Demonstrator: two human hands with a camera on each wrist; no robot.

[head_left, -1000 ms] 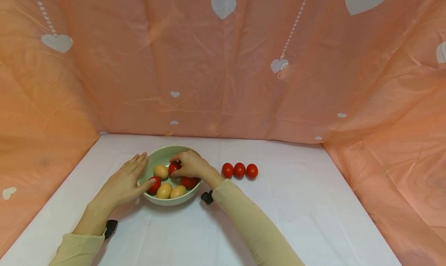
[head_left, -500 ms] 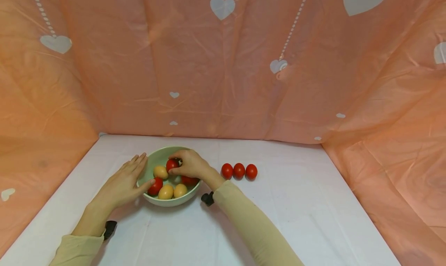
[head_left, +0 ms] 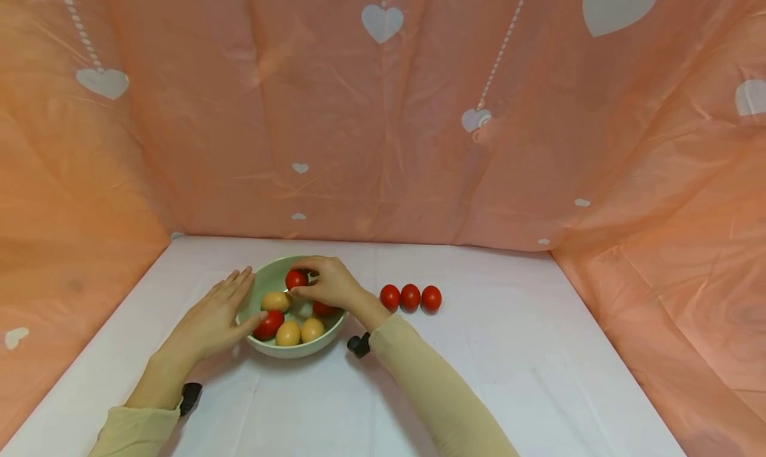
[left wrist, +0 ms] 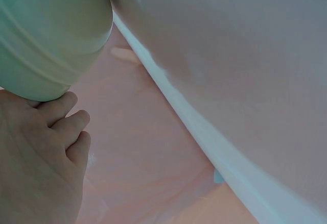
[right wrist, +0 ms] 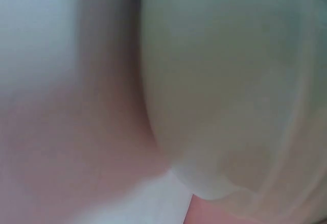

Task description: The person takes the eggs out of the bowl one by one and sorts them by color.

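In the head view, a light green bowl holds red tomatoes and yellow egg-shaped pieces. My right hand reaches over its far right side and pinches a small red tomato between thumb and fingers. Beneath that hand a second red tomato is partly hidden. My left hand lies along the bowl's left rim with fingers extended, its thumb over the edge at another red tomato. Three yellow egg-shaped pieces lie around them. In the left wrist view, fingertips touch the bowl's outer wall.
Three red tomatoes stand in a row on the white table, right of the bowl. An orange-pink cloth with white hearts rises behind and on both sides. Blurred bowl wall fills much of the right wrist view.
My right hand has raised the pinched tomato slightly toward the bowl's far side. Pieces by my left thumb and at the bowl's front have shifted a little right. The left hand stays put.
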